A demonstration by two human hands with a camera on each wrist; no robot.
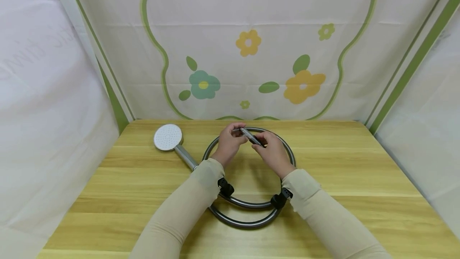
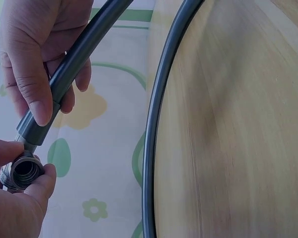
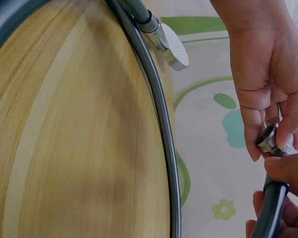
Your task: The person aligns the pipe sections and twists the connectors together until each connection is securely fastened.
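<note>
A grey shower hose lies looped on the wooden table, and its loose end is lifted between the two hands. With thumb and fingers, my left hand pinches the metal nut at that end; the nut's open, threaded mouth shows in the left wrist view. My right hand grips the hose just behind the nut, thumb along its grey sleeve. The left forearm partly hides where the hose meets the handle of the shower head, which lies face up to the left.
The wooden table reaches back to a white cloth wall printed with flowers and green lines. White cloth panels also stand at left and right. A black wrist camera sits on the left wrist, with another on the right.
</note>
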